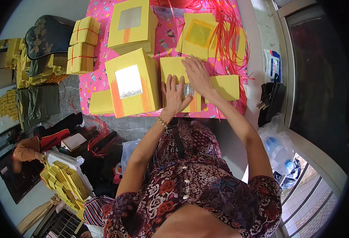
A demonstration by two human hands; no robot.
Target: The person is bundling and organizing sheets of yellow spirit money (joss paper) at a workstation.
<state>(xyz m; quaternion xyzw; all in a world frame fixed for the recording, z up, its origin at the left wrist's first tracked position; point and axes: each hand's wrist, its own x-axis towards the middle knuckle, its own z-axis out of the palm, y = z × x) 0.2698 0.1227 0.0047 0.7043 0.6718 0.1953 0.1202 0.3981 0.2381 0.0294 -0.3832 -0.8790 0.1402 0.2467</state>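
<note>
My left hand (175,95) and right hand (198,77) rested, fingers slightly spread, on the silver-patched, yellow, rectangular paper (169,66), its far edge by my right fingertips.

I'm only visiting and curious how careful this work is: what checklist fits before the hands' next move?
1. Left hand resting on the yellow paper: ok.
2. Right hand on that same paper: ok.
3. Silver patch fully uncovered: not ok, the left hand partly covers it.
4. Red strips clear of both hands: ok, as far as this view shows.
5. Yellow paper squared beneath the hands: cannot tell, they hide part of it.
</note>
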